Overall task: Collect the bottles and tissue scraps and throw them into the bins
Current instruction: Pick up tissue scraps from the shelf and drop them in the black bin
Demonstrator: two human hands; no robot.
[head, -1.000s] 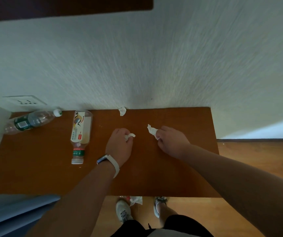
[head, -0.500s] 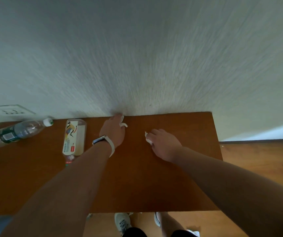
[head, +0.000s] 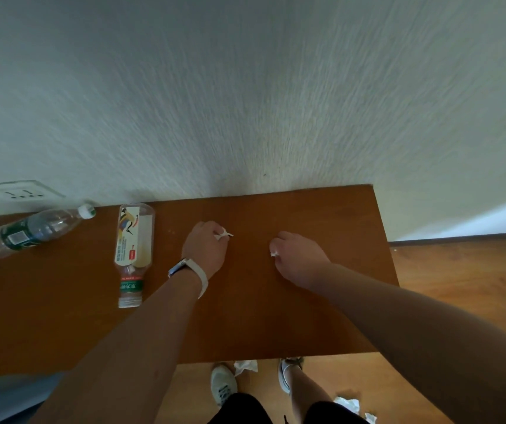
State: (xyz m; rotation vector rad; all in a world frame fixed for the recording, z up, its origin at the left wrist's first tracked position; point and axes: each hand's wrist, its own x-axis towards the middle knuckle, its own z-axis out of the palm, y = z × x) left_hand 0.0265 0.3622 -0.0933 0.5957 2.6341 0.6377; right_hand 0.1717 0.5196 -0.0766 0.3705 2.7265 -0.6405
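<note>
My left hand (head: 204,250) is closed over the middle of the brown table (head: 322,316), with small white tissue scraps (head: 223,234) poking out between its fingers. My right hand (head: 299,258) is a little to the right, fingers curled around another tissue scrap (head: 274,251). A clear bottle with a white and yellow label (head: 132,249) lies on the table left of my left hand, neck toward me. A second clear bottle with a dark green label (head: 31,231) lies at the table's far left, cap toward the wall. No bin is in view.
A white textured wall (head: 245,102) rises right behind the table, with a socket (head: 20,192) at the left. On the wooden floor by my shoes lie more crumpled tissues (head: 245,366) (head: 348,404). A grey surface (head: 1,396) sits at the lower left.
My left hand reached to the wall edge, took the tissue scrap lying there and drew back toward me. My right hand closed more tightly around its scrap. The view tilted.
</note>
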